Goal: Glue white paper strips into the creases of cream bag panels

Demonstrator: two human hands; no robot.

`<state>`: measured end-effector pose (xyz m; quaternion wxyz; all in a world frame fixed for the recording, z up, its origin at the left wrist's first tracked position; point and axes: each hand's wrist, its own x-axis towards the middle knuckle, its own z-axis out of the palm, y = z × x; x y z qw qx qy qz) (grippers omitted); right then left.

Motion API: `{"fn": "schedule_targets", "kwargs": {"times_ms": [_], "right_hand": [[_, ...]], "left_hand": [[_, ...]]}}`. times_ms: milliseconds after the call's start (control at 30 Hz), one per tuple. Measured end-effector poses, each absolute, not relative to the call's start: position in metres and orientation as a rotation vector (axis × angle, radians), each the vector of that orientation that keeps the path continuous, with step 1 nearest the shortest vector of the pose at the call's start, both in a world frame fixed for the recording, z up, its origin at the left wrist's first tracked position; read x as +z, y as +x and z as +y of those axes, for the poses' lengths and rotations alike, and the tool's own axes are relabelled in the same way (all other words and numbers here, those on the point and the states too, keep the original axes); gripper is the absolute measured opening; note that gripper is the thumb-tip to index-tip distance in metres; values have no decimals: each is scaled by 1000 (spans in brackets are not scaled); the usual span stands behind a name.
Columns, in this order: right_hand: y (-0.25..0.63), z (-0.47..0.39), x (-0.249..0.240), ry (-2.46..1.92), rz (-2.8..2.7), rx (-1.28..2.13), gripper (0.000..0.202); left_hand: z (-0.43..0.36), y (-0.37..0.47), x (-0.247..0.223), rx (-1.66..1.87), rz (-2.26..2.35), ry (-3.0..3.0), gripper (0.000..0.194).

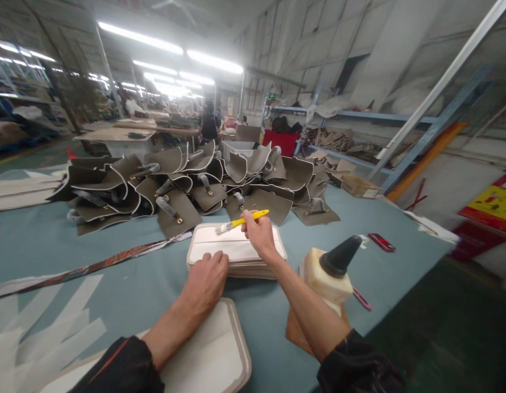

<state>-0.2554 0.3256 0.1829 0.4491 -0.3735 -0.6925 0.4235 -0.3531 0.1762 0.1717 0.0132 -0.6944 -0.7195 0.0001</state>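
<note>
**Brushing the stack (240, 252) while steadying it**

To the left of the left hand (207, 273), white strips (58, 319) and a patterned strip (101, 262) are lying; the bristles are best kept clear of them. Under its wrist, a pale panel (212, 349) is lying. Beyond the hand, brown pieces (179, 213) are spreading in a heap.

Steady pressure at the near edge should be helping to stop any sliding. The left hand is resting half-curled there, fingertips touching the top; its thumb is hiding, so I cannot tell whether it is pinching.

The stack is sitting between the two hands, a dark line crossing its white top. Light, even strokes, staying inside the tan border, would be serving this step best. The brush (253, 217) is leaning low, its bristles seemingly touching the surface.

The right hand (259, 232) is curling snugly around the yellow handle, with no gap showing. To its right, a bottle (326, 278) is standing on a brown board (297, 330), near enough that the forearm needs care. Farther right, a pink tool (362, 299) and a red case (381, 242) are lying.
</note>
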Motion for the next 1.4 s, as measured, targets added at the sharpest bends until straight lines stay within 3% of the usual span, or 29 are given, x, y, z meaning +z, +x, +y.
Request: {"fn": "schedule_targets", "kwargs": {"times_ms": [400, 667, 800, 1167, 1400], "right_hand": [[-145, 328, 183, -852, -1368, 1095, 46], [-99, 303, 186, -839, -1163, 1114, 46], [-85, 284, 179, -818, -1071, 1245, 51], [-142, 295, 161, -979, -1142, 1396, 54], [-193, 313, 161, -1102, -1184, 1571, 32]], "left_hand": [[208, -368, 190, 166, -2167, -2192, 13], [209, -389, 195, 135, -2012, -2308, 9], [207, -397, 201, 24, -1918, -2253, 18], [178, -419, 244, -287, -1742, -1712, 22], [139, -421, 253, -305, -1346, -1597, 20]]}}
